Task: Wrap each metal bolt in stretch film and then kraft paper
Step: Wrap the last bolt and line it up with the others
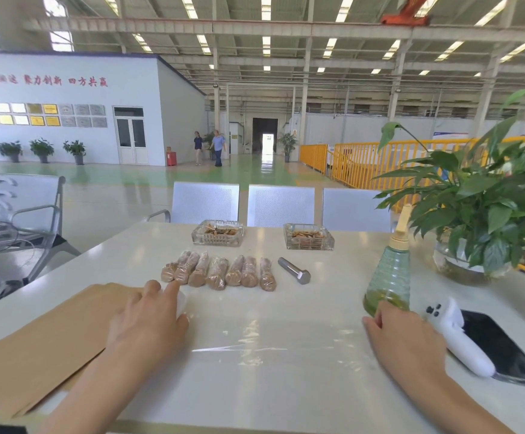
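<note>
A sheet of clear stretch film (254, 346) lies pulled out flat on the white table (286, 402) between my hands. My left hand (148, 321) lies over the white film roll (182, 300), fingers and thumb around it. My right hand (402, 336) holds the film's right end with curled fingers. One bare metal bolt (294, 270) lies beyond the film. To its left, several wrapped bolts (220, 272) lie in a row. Sheets of kraft paper (42, 349) lie at the left, partly under my left forearm.
Two glass ashtrays (218, 233) (308, 237) stand at the back. A green spray bottle (387, 277), a white controller (461, 336), a phone (505, 349) and a potted plant (486, 214) crowd the right side. Metal chairs (280, 205) stand behind the table.
</note>
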